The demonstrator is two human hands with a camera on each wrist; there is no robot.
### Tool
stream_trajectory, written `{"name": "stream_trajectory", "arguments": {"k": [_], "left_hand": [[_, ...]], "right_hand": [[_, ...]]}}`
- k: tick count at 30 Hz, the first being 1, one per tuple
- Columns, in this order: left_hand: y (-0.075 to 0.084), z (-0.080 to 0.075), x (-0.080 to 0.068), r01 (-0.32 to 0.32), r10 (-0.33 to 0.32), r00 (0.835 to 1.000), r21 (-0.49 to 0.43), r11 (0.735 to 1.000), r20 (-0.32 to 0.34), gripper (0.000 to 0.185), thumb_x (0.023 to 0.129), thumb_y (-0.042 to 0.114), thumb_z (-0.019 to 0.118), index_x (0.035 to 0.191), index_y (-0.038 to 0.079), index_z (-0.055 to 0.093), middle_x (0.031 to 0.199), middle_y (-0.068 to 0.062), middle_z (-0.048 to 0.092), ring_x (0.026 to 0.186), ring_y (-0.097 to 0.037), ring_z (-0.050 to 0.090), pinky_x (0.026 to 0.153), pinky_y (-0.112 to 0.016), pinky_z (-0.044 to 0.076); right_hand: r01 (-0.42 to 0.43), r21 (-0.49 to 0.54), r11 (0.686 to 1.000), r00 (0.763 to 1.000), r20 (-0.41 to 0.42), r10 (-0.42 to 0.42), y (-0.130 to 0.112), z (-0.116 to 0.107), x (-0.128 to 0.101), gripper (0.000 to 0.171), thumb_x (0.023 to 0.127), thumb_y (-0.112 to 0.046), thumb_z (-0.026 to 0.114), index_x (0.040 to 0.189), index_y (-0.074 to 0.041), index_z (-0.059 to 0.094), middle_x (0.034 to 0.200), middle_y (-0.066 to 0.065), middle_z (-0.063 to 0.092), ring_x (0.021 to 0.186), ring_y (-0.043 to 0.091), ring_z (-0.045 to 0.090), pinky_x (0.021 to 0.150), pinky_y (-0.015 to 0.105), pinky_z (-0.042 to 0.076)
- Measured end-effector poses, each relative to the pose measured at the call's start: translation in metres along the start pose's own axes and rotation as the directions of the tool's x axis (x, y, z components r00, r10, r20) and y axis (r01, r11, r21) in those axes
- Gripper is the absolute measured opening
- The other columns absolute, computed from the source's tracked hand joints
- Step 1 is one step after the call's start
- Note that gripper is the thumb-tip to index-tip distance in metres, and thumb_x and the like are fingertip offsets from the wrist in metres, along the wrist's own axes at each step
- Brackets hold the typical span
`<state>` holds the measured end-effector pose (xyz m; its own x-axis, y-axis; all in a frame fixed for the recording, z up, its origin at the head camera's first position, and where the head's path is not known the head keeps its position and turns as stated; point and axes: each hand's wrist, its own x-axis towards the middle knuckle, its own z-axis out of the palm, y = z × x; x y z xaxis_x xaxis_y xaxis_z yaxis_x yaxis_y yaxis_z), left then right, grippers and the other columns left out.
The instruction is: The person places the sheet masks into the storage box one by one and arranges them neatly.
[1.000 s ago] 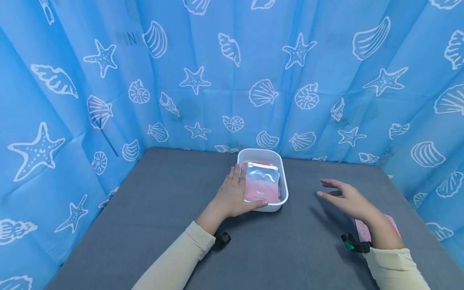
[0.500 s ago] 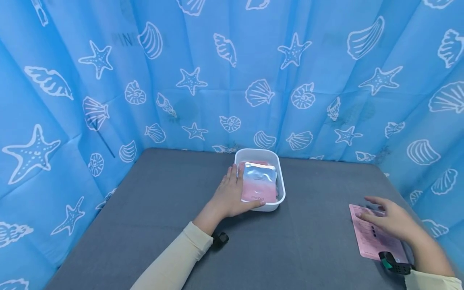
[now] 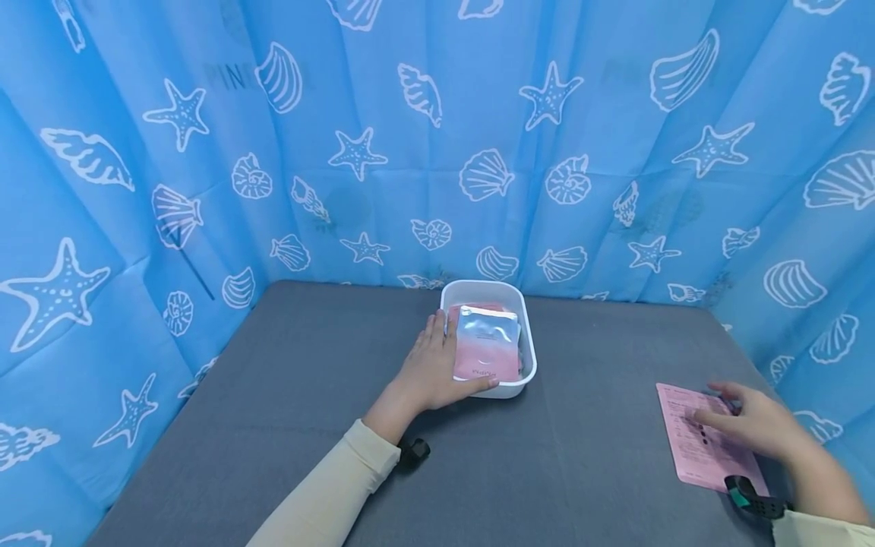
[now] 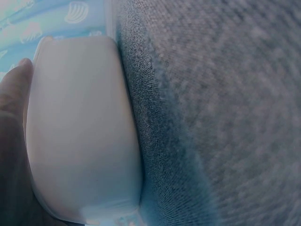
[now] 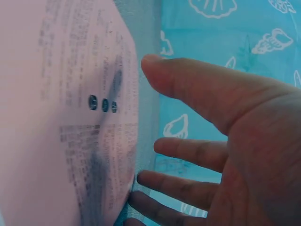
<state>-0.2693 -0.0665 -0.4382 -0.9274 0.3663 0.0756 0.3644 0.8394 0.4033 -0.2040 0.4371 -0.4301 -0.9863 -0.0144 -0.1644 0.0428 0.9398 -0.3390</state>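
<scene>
Table (image 3: 287,395): grey cloth top.
Tub (image 3: 487,291): white, mid-table, pink packets (image 3: 487,349) stacked inside.
Loose packet (image 3: 697,448): pink, flat, right edge of table.
Left hand (image 3: 432,368): fingers straight, flat against tub's left wall.
Right hand (image 3: 755,422): fingers spread, fingertips at loose packet's edge, no grip.

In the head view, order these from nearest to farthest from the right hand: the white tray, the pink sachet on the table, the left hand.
1. Pink sachet on the table: under the right hand's fingers, right side.
2. White tray: table centre.
3. Left hand: against the tray's far, left side.
</scene>
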Motion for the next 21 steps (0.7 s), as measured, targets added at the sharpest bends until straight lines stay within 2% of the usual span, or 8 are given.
{"name": "stream_trajectory", "arguments": {"k": [6,14,17,21], "left_hand": [[-0.0009,0.0002,0.0,0.001,-0.001,1.0,0.0,1.0,0.004,0.128,0.085,0.088,0.058,0.172,0.011,0.003,0.18,-0.018,0.002,0.167,-0.038,0.007,0.13,-0.059,0.026],[0.0001,0.0,-0.001,0.002,-0.002,1.0,0.008,1.0,0.005,0.129,0.084,0.089,0.057,0.172,0.013,0.0,0.18,-0.016,0.001,0.167,-0.037,0.006,0.13,-0.058,0.025],[0.0001,0.0004,-0.0009,0.002,-0.002,1.0,0.002,1.0,0.002,0.129,0.084,0.089,0.057,0.172,0.012,0.002,0.18,-0.017,0.001,0.167,-0.037,0.006,0.13,-0.059,0.026],[-0.0001,0.0003,-0.0011,0.004,-0.004,1.0,-0.001,1.0,0.003,0.129,0.084,0.088,0.057,0.172,0.011,0.003,0.18,-0.017,0.002,0.167,-0.037,0.006,0.129,-0.06,0.026]], "right_hand": [[-0.019,-0.019,1.0,1.0,0.002,0.019,0.002,0.0024,0.0001,0.088,0.095,-0.05,0.074,0.139,0.022,0.048,0.13,0.052,0.053,0.116,0.069,0.054,0.085,0.069,0.054],[-0.087,0.001,0.996,0.993,0.082,0.087,0.0059,0.0004,-0.001,0.088,0.09,-0.053,0.08,0.133,0.019,0.054,0.123,0.048,0.056,0.101,0.051,0.062,0.078,0.058,0.056],[-0.096,0.004,0.995,0.992,0.081,0.095,0.0069,0.0004,-0.0005,0.087,0.089,-0.053,0.081,0.131,0.018,0.055,0.121,0.047,0.057,0.099,0.049,0.063,0.076,0.056,0.055],[-0.111,0.011,0.994,0.992,0.07,0.11,0.008,0.001,-0.0008,0.08,0.086,-0.053,0.084,0.121,0.015,0.061,0.111,0.04,0.062,0.092,0.041,0.063,0.069,0.043,0.053]]}}
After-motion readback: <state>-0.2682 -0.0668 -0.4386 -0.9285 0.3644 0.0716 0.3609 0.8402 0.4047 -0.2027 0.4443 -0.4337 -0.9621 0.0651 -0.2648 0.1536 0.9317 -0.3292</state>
